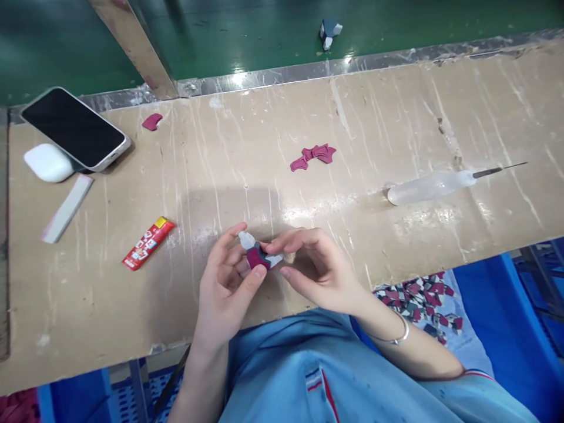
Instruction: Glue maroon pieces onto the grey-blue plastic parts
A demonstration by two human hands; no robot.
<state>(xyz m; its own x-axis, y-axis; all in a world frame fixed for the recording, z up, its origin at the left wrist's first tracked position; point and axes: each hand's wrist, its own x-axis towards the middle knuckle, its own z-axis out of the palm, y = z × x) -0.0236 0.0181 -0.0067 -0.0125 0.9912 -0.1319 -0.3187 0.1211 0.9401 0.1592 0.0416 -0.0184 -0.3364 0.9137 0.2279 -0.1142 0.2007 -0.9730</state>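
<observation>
A small maroon, dark grey and white part (pixel 257 256) is held over the bench near its front edge. My left hand (pixel 231 273) grips it, thumb on the maroon side and fingers behind. At its right side my right hand (pixel 315 264) has its index fingertip on or very near the part, with the thumb a little apart below. Whether the right hand holds anything small is hidden. Several thin maroon pieces (pixel 312 155) lie beyond the hands, and another maroon piece (pixel 152 121) is at the back left.
On the bench (pixel 220 147) lie a phone (pixel 74 126), white case (pixel 48 163), white strip (pixel 68 208), red packet (pixel 147 243) and needle-tipped bottle (pixel 432 188). A dark and white part (pixel 329 33) sits on the green surface. Lower right, a blue bin (pixel 506 317) and many small parts (pixel 418 299).
</observation>
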